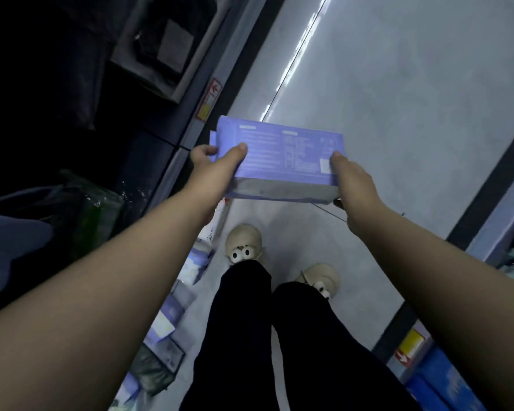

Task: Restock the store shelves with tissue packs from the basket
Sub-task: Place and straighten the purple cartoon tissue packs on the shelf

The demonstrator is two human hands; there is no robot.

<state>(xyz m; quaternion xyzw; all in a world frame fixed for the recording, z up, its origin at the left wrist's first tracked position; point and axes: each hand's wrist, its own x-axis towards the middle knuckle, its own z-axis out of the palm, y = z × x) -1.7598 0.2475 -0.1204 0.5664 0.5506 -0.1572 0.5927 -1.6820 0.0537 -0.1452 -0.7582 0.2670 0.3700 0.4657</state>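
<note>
Currently, one purple tissue pack is held in the air by both hands, above the grey aisle floor and in front of the person.

The left grip holds the pack's left end. Its thumb lies flat on the printed top face and its fingers curl round the end flap. The right grip holds the right end. Its thumb rests on the top face just beside a small white patch, and its other fingers pass under the pack and are mostly hidden. Both forearms are extended and bare.

The pack lies nearly level, with its long side across the view. The top face carries pale printed text that is too blurred to read. The near side face is grey-white.

The pack's left end is near the front edge of the left shelf, which carries a red and yellow label. The interior of that shelf is dark; a grey tray with dark contents stands at its upper part. Further purple and white packs stand along the lower front edge of the same shelf.

Below the held pack, two beige slippers with cartoon eyes stand on the floor, under black trousers. The right shelf runs along the right edge of the aisle, with a yellow label and blue packs at its near end.
</note>
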